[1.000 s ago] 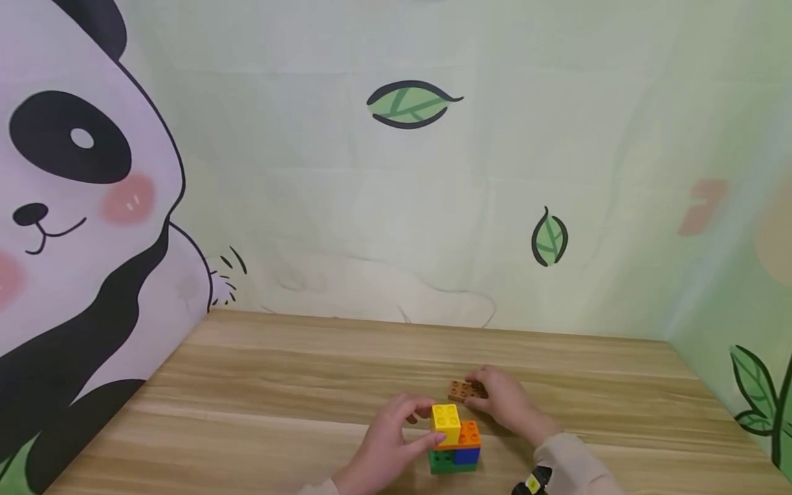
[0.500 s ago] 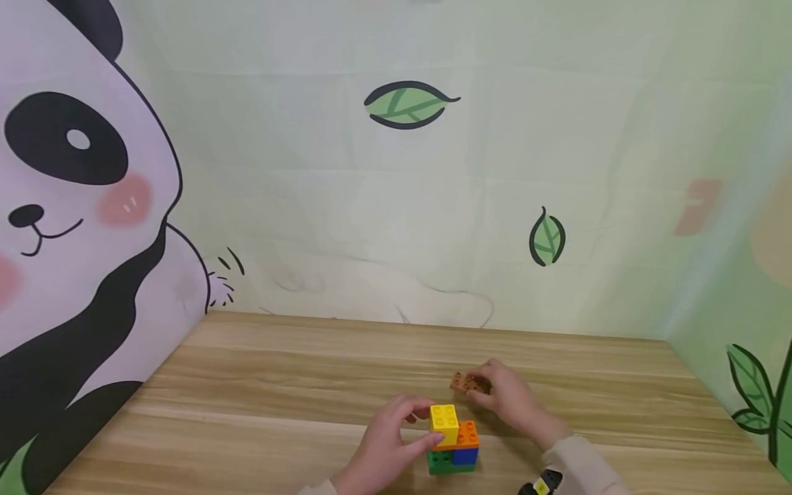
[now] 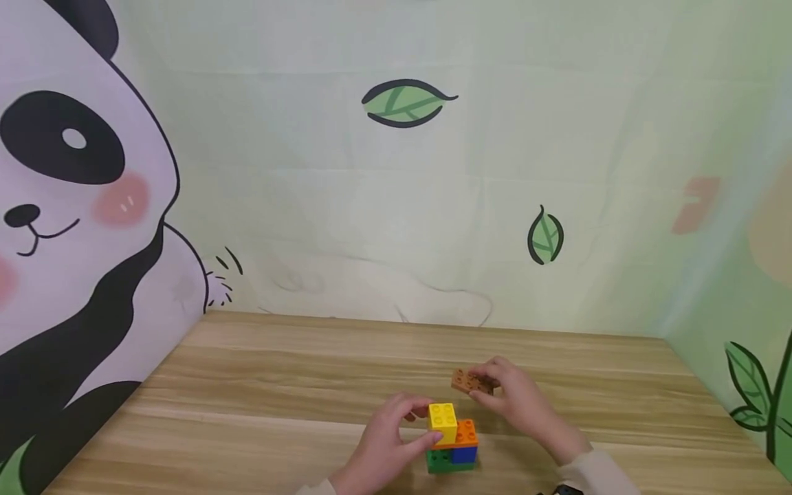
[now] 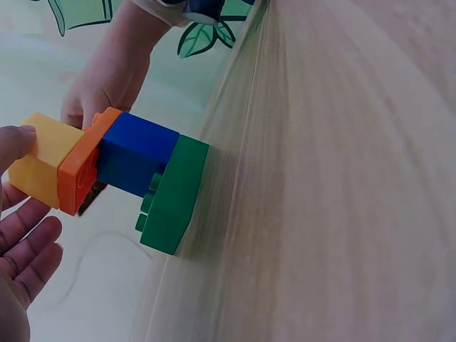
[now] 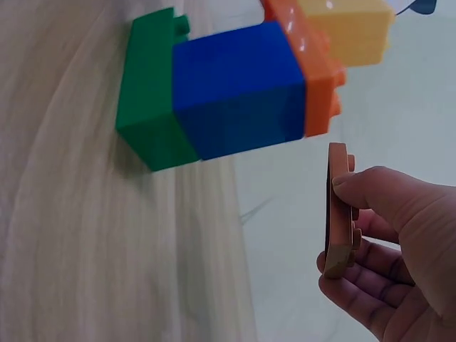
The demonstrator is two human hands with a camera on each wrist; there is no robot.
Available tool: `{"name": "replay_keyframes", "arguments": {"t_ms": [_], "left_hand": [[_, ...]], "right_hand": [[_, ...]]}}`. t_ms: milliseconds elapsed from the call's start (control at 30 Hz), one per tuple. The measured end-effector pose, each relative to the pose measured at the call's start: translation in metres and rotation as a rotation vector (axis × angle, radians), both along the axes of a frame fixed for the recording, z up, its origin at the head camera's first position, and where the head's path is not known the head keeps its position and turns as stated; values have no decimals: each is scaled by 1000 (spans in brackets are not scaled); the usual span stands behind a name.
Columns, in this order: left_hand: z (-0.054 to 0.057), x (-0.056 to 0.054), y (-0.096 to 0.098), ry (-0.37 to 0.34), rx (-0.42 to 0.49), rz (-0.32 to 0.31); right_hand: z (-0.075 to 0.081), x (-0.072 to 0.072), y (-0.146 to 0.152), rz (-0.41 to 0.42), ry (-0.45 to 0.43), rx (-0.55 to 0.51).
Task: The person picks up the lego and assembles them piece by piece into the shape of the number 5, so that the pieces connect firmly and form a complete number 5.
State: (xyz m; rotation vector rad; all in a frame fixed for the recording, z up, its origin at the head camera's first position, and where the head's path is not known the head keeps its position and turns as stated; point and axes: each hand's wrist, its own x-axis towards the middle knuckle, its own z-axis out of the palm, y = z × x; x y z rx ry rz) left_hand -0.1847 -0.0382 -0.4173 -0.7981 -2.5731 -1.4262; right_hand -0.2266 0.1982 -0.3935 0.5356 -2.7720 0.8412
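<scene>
In the head view, the left hand (image 3: 386, 436) grasps the yellow block (image 3: 442, 414), its thumb on the near side. That block tops a stack on the table (image 3: 278, 399): orange plate (image 3: 467, 432), blue block (image 3: 464, 455) and green block (image 3: 451, 467) below. The right hand (image 3: 516, 395) pinches a brown plate (image 3: 464, 380) just far and slightly right of the stack, not touching it.

From the left wrist, the left grip's thumb presses the yellow block while its lower fingers hang clear. A light, steady hold seems wise, without tipping yellow off orange.

From the right wrist, the right grip holds the brown plate by its edges, off the table, studs up. This leaves its underside free; level handling, clear of the orange corner, looks best.
</scene>
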Motion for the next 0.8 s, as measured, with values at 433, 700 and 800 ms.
{"name": "replay_keyframes", "arguments": {"t_ms": [433,700,800], "left_hand": [[-2,0,1,-2,7,-8],[-6,0,1,7,39,-8],[-5,0,0,-10,41,-8]], "right_hand": [[11,20,3,132,100,-59],[20,32,-3,209,89,-123],[24,35,-6,239,77,-134]]}}
